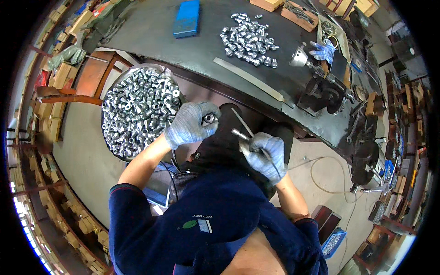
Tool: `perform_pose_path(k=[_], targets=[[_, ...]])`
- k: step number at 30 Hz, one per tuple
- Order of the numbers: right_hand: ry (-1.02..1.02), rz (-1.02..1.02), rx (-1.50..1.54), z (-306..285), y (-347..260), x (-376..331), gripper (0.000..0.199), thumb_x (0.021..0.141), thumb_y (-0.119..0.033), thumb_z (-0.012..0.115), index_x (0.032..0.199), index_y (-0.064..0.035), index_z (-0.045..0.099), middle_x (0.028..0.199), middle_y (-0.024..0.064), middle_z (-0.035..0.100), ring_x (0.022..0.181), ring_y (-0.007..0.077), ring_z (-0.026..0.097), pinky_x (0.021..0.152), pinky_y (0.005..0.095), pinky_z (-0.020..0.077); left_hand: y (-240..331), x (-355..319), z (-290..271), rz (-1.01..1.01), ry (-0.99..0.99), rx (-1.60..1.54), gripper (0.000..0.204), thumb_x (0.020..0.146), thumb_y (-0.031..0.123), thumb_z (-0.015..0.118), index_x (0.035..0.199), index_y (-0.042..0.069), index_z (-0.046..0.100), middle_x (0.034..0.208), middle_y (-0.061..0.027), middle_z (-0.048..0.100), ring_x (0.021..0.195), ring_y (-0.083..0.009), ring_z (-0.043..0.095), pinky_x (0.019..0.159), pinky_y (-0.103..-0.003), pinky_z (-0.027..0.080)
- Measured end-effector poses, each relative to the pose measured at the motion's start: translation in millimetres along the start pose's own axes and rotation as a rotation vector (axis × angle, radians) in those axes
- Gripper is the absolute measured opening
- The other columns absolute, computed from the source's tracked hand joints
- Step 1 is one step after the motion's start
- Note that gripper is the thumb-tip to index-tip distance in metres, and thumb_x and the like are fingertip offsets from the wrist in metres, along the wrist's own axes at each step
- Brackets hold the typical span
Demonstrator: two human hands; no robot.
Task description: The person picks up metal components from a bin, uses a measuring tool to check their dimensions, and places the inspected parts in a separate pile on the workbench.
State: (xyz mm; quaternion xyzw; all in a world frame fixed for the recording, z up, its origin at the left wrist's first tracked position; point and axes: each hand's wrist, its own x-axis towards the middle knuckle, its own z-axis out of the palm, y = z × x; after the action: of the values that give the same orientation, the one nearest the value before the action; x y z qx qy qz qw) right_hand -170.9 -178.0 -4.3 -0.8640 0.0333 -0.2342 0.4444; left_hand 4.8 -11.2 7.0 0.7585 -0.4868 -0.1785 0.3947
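My left hand, in a grey-blue knit glove, is closed round a metal fitting whose round bore faces up. My right hand, gloved alike, sits to the right above my lap. It grips a thin file-like metal strip that points up and left. A short tool with a shiny cylindrical tip also sticks out of that hand; its kind is unclear. The two hands are apart. Beside my left hand stands a round container heaped with metal fittings.
On the dark workbench lie a pile of fittings, a blue box and a long flat metal bar. A chuck device and a blue glove sit at its right. A wooden chair stands left; a hose crosses the floor.
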Motion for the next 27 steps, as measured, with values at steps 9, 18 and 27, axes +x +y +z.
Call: perform_pose_path(k=[9, 18, 27], targets=[[-0.099, -0.195, 0.258, -14.1, -40.1, 1.6, 0.028, 0.064, -0.013, 0.076, 0.056, -0.0112, 0.049, 0.052, 0.0054, 0.046, 0.048, 0.0245, 0.05, 0.047, 0.0309, 0.0408, -15.0, 0.2, 2.9, 0.07, 0.157, 0.435, 0.012, 0.066, 0.013, 0.064, 0.076, 0.012, 0.059, 0.074, -0.0101, 0.055, 0.065, -0.0329, 0.057, 0.057, -0.043, 0.046], [-0.141, -0.114, 0.149, 4.5, -35.2, 12.3, 0.028, 0.067, -0.02, 0.078, 0.056, -0.009, 0.054, 0.056, 0.0111, 0.053, 0.05, 0.0286, 0.054, 0.046, 0.0347, 0.042, -17.0, 3.7, 18.0, 0.207, 0.209, 0.422, 0.013, 0.063, 0.014, 0.066, 0.075, 0.012, 0.06, 0.071, -0.0096, 0.053, 0.063, -0.0313, 0.057, 0.055, -0.04, 0.046], [0.007, -0.152, -0.196, 1.7, -23.6, 12.1, 0.025, 0.069, -0.026, 0.075, 0.055, -0.0109, 0.06, 0.054, 0.01, 0.052, 0.047, 0.0287, 0.055, 0.043, 0.0362, 0.0422, -17.1, 47.4, 26.5, 0.075, 0.086, 0.565, 0.014, 0.068, 0.019, 0.066, 0.081, 0.014, 0.063, 0.077, -0.01, 0.058, 0.07, -0.0322, 0.061, 0.062, -0.043, 0.048]])
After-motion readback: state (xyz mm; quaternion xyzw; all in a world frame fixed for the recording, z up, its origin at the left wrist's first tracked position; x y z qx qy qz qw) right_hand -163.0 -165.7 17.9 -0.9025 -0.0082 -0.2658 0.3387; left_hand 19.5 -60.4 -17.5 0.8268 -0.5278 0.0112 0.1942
